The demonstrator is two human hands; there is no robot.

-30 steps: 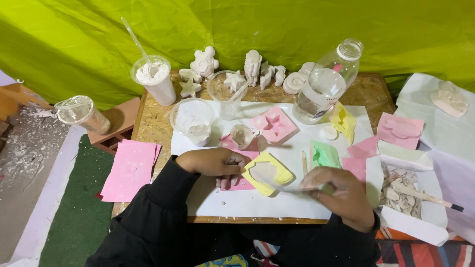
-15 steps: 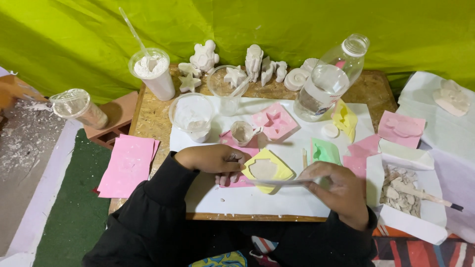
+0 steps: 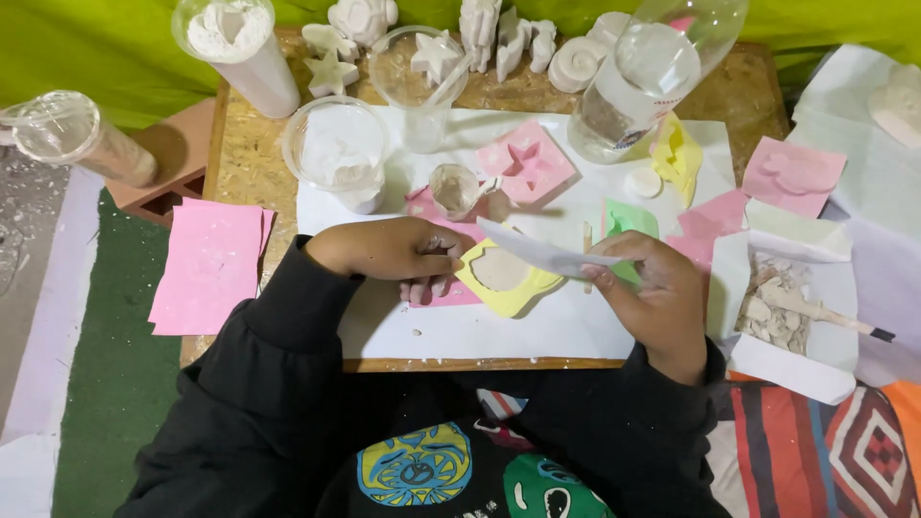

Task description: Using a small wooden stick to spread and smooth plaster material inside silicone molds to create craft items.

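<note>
My left hand (image 3: 398,251) rests on the white sheet (image 3: 480,326) and holds the left edge of a yellow mould (image 3: 507,278) filled with pale plaster. My right hand (image 3: 648,293) grips a flat white strip (image 3: 542,252) that reaches over the top of the yellow mould. A thin wooden stick (image 3: 587,251) lies just beside the right hand's fingers. Under my left fingers lies a pink mould (image 3: 446,288).
On the wooden board (image 3: 240,163) stand a plastic cup of white powder (image 3: 240,48), a bowl of plaster (image 3: 336,153), a clear bottle (image 3: 643,86), a pink star mould (image 3: 526,163), green (image 3: 625,219) and yellow moulds (image 3: 676,153), white cast figures (image 3: 499,34). A box of plaster scraps (image 3: 787,302) sits right; pink sheets (image 3: 206,264) left.
The camera has moved closer. My right hand has lifted from lower right up beside the yellow mould, bringing the white strip across its top. My left hand has stayed at the mould's left edge.
</note>
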